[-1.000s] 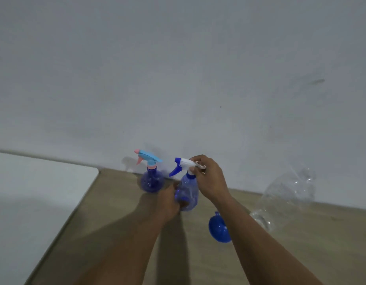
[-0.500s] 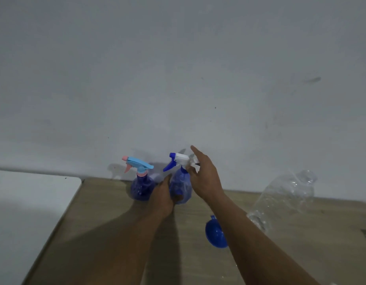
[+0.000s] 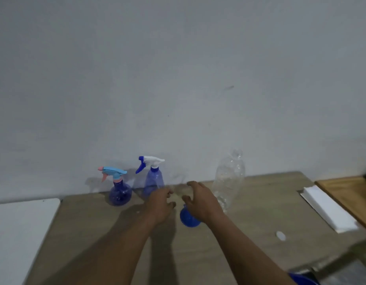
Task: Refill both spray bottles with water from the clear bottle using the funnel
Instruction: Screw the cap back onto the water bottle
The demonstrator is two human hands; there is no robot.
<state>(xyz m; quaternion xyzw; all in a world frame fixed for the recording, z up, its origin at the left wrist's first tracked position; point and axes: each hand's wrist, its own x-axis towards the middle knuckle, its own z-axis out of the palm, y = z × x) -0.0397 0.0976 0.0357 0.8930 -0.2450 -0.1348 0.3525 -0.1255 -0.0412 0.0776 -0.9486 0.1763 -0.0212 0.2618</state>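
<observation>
Standing upright, unlabelled: white-triggered blue plastic spray bottle (image 3: 153, 182), nozzle pointing left; left hand (image 3: 160, 205) and right hand (image 3: 199, 199), fingers spread, empty.

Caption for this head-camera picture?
Both empty hands hover over a blue funnel beside two spray bottles and a clear bottle.
</observation>
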